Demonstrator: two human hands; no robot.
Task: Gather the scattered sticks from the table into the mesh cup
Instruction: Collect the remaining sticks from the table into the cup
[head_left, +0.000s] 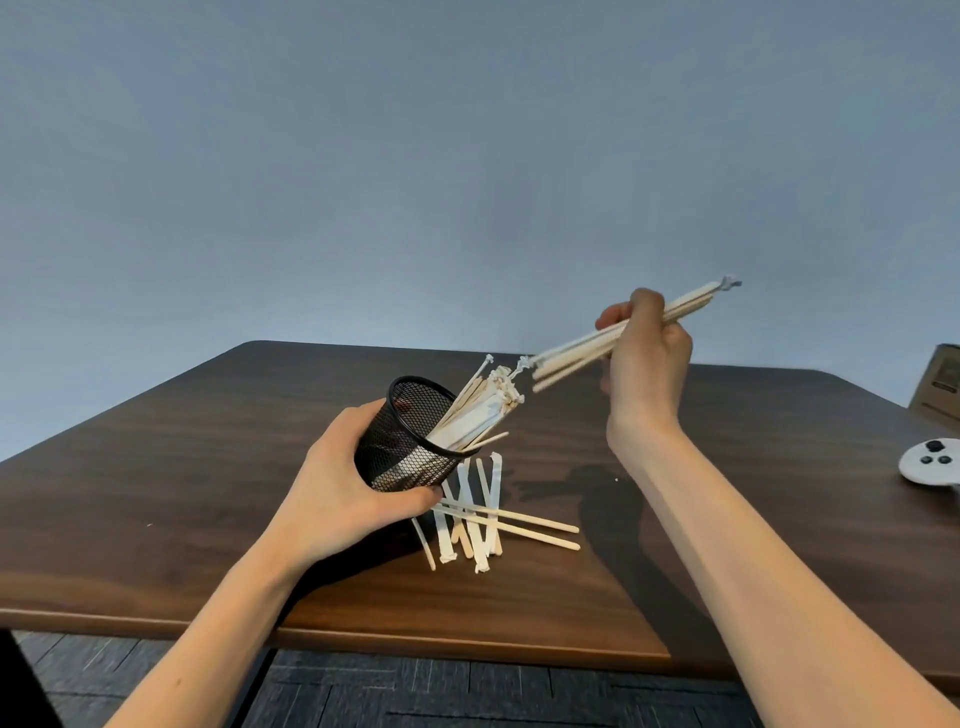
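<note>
My left hand (337, 493) grips a black mesh cup (410, 441) and holds it tilted to the right, just above the dark wooden table (208, 467). Several pale sticks (478, 410) lean out of the cup's mouth. My right hand (647, 358) is raised above and to the right of the cup, closed on a bundle of long sticks (571, 348). The bundle slopes down to the left, and its lower ends sit just beside the tops of the sticks in the cup. More sticks (483, 519), some in paper wrappers, lie crossed in a pile on the table under the cup.
A white game controller (930, 462) lies near the table's right edge. Behind it stands a cardboard box (940, 384). The table's front edge (415, 644) runs close to me, with dark carpet below. A blue-grey wall fills the background.
</note>
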